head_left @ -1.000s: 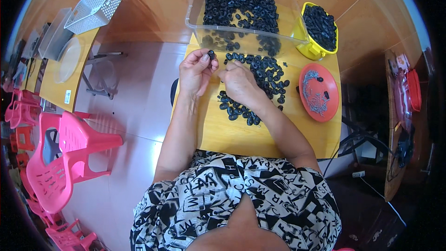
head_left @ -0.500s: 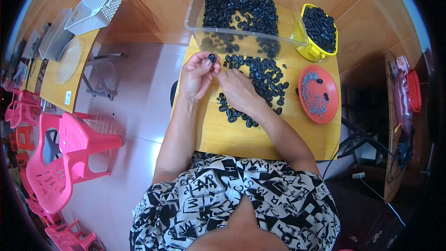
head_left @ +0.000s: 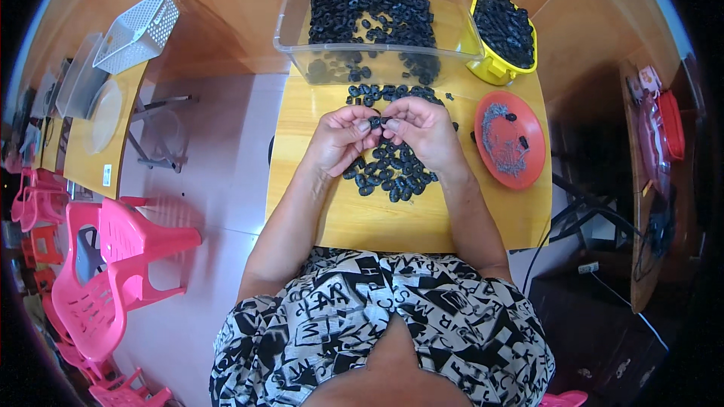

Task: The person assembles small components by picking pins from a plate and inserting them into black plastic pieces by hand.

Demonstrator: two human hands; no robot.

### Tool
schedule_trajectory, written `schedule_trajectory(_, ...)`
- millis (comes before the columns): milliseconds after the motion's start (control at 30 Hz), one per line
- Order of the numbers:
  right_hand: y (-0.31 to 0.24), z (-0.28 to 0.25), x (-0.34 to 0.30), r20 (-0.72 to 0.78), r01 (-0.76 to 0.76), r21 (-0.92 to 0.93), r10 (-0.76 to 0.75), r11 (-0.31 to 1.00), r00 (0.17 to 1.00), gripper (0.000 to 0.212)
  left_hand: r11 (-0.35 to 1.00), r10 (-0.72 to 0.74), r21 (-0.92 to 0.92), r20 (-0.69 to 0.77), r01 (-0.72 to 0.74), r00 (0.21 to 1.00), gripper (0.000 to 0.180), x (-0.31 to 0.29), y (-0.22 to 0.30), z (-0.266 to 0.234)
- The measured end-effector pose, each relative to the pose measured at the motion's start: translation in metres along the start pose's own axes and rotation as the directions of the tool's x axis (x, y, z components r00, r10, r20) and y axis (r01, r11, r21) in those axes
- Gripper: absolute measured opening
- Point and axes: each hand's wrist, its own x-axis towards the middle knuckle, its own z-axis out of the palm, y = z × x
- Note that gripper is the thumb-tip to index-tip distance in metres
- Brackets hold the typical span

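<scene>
Left hand (head_left: pixel 339 138) and right hand (head_left: pixel 426 134) pinch black parts (head_left: pixel 375 122), likely for precision; red plate (head_left: pixel 536 147) lies at three o'clock, presumably for easy reach.

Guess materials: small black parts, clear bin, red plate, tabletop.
Small black parts: moulded plastic or rubber, can't tell; slight sheen, repeated shapes.
Clear bin: likely stiff glossy plastic; parts show through its side.
Red plate: probably smooth plastic; even colour.
Tabletop: wood-look, faint grain; laminate or real wood unclear.
</scene>
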Motion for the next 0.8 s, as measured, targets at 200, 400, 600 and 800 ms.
schedule_trajectory(200, -0.002, 0.002, -0.002, -0.027, -0.048, -0.077, 0.046, 0.996, 0.999, 0.009, 0.999, -0.002, 0.045, -0.03, 0.004, 1.0, 0.017, -0.002, 0.001, 0.003)
schedule_trajectory(400, 0.008, 0.001, -0.001, -0.049, -0.052, -0.179, 0.044, 0.983, 0.998, 0.007, 0.959, 0.022, 0.284, -0.15, 0.021, 0.988, 0.014, -0.002, -0.003, 0.005)
schedule_trajectory(600, 0.013, -0.006, 0.001, 0.01, -0.054, -0.203, 0.058, 0.978, 0.998, 0.005, 0.771, 0.151, 0.636, -0.163, -0.013, 0.975, 0.014, -0.005, -0.006, 0.012)
schedule_trajectory(800, 0.025, -0.006, 0.002, 0.012, 0.027, -0.366, -0.025, 0.93, 1.0, 0.005, 0.569, 0.246, 0.82, -0.111, -0.051, 0.963, 0.015, -0.005, -0.01, 0.014)
